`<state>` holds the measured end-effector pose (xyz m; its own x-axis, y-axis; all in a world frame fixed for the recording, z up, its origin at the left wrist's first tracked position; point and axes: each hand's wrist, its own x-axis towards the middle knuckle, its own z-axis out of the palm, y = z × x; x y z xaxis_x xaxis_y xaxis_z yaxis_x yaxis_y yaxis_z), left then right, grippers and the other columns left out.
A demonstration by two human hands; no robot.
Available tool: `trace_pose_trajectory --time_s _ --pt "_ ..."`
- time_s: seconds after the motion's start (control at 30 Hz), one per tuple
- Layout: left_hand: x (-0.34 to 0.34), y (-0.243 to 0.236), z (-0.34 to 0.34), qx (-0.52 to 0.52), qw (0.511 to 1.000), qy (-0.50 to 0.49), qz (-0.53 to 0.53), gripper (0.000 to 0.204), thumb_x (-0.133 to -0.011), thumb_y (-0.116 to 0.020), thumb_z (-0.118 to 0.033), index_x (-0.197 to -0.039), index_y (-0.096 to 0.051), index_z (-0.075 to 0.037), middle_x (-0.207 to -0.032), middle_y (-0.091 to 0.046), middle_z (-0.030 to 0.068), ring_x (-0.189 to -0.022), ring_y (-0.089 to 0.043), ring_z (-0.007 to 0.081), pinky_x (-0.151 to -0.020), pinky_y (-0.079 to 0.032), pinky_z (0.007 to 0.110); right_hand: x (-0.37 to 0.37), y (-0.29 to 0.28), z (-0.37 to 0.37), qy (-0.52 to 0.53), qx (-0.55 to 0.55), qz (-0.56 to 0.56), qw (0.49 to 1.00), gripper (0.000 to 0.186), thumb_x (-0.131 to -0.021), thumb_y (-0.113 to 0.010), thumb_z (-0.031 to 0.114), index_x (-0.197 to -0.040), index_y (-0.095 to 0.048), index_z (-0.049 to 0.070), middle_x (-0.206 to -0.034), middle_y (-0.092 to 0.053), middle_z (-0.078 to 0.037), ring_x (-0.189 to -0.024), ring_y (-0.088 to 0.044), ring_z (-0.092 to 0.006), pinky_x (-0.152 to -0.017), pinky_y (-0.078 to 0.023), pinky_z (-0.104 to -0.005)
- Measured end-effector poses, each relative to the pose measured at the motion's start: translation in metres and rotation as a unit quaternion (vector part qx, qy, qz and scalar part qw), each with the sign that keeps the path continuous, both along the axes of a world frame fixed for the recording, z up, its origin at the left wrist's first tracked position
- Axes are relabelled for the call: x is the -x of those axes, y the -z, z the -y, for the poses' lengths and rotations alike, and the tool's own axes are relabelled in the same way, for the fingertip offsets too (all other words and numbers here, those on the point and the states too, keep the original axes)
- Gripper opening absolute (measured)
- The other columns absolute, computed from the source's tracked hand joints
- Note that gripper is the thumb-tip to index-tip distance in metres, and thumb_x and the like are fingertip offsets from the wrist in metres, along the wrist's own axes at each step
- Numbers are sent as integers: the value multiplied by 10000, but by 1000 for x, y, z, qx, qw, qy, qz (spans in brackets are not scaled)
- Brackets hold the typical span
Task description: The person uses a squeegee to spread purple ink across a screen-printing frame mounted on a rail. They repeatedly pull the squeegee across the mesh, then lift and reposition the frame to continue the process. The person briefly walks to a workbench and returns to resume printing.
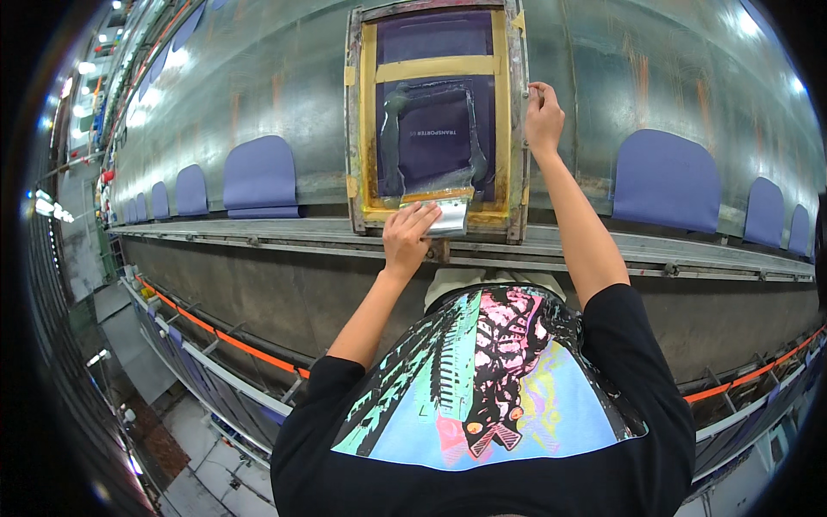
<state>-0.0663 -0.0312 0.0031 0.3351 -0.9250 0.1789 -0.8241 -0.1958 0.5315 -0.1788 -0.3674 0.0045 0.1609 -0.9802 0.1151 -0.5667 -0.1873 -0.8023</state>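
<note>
A screen printing frame (519, 185) lies on the long table in front of me, its mesh (431, 142) edged with yellow tape. Wet, glossy ink or paste rings the dark printed area of the mesh. At the near end of the mesh, my left hand (408, 241) grips a squeegee (450, 221) with a shiny metal holder; its blade rests on the screen. My right hand (544, 121) is closed at the right edge of the frame, fingertips against its outer side. What lies under the frame is mostly hidden.
Purple rounded panels (668, 181) lie in a row along the greenish table (586, 86) on both sides of the frame. A metal rail (293, 230) runs along the near edge. Behind me, an orange strip (228, 332) and a rack with more purple pieces line the aisle.
</note>
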Motion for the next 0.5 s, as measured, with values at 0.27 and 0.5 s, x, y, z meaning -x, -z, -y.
trace_pose_trajectory --time_s 0.27,0.5 --pt "-64 -6 91 38 999 -22 -10 456 -748 -643 70 -1084 -793 -199 -1136 -771 27 -1073 -721 241 -908 -544 380 -8 2 3 7 5 -4 1000 186 -1027 -589 237 -1106 -698 109 -835 -727 -187 -819 -706 -405 -736 -527 -493" --pt "-109 -6 151 64 996 -56 37 411 -759 -724 1 -1122 -783 -182 -1150 -766 47 -1074 -710 257 -926 -534 369 -15 0 2 -15 -14 45 999 181 -1016 -609 236 -1088 -704 99 -832 -723 -186 -808 -705 -401 -734 -529 -483"
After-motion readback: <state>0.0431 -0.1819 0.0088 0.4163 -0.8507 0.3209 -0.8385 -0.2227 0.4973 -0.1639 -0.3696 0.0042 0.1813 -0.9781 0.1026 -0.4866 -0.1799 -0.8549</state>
